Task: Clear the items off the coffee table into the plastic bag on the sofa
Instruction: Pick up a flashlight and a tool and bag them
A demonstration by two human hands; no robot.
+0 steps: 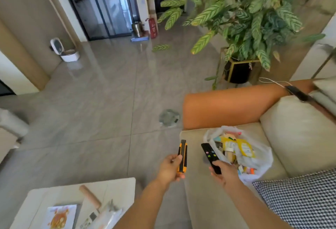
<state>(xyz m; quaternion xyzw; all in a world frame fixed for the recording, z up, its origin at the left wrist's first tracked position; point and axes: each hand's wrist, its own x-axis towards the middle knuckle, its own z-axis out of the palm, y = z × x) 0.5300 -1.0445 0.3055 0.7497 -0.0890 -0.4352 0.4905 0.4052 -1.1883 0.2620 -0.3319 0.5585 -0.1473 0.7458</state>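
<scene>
My left hand [170, 168] grips an orange and black utility knife [182, 153], held upright over the floor just left of the sofa's front edge. My right hand [224, 172] holds a black remote control [210, 154] by its lower end, its tip at the left rim of the white plastic bag [260, 159]. The bag lies open on the beige sofa seat [200, 192] and holds several small packets and items. At the lower left, the white coffee table [125, 185] carries a wooden rolling pin [90, 195], a picture book [61, 217], a white remote [89, 218] and a clear wrapper.
The sofa has an orange armrest [227, 105], a beige back cushion [300, 134] and a black-and-white checked pillow [300, 198]. A large potted plant [241, 29] stands behind the armrest. A round grey object [169, 118] lies on the tiled floor.
</scene>
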